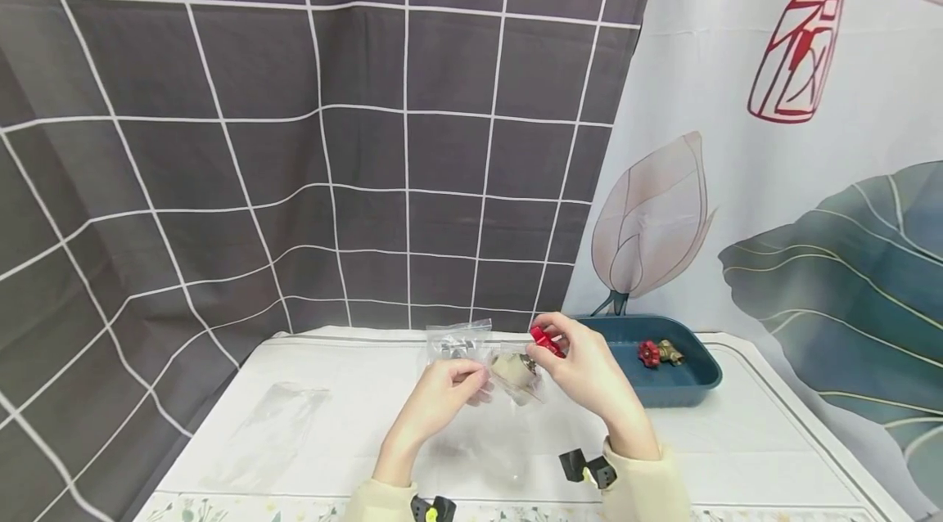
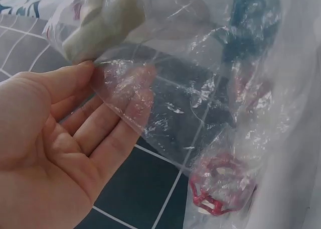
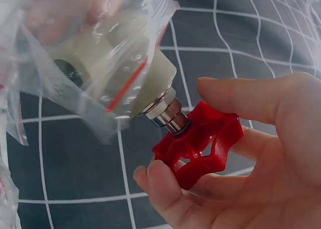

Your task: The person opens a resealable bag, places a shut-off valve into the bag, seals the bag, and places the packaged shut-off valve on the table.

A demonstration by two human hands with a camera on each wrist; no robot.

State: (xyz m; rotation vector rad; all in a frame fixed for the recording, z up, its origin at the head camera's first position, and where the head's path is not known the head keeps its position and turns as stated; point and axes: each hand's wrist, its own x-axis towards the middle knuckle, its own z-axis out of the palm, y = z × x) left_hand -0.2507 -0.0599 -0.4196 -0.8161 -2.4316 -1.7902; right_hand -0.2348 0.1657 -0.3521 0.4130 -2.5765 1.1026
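My right hand (image 1: 592,365) grips the red handwheel (image 3: 220,138) of a valve with fingers and thumb around its rim. The valve's cream body (image 3: 163,73) sits partly inside a clear zip bag (image 3: 133,86) with a red seal line, while the metal stem sticks out. Lower down on the left, my left hand (image 1: 442,391) pinches the edge of the clear plastic (image 2: 165,98) between thumb and index finger; the other fingers lie behind the film. Through wrinkled plastic in the left wrist view, another red handwheel (image 2: 220,184) shows.
A dark blue tray (image 1: 696,391) at the right holds a brass valve (image 1: 669,353) with a red handwheel. On the white table (image 1: 354,440), a flat clear bag (image 1: 268,432) lies at the left. Behind the table hangs a grey gridded curtain (image 1: 368,154).
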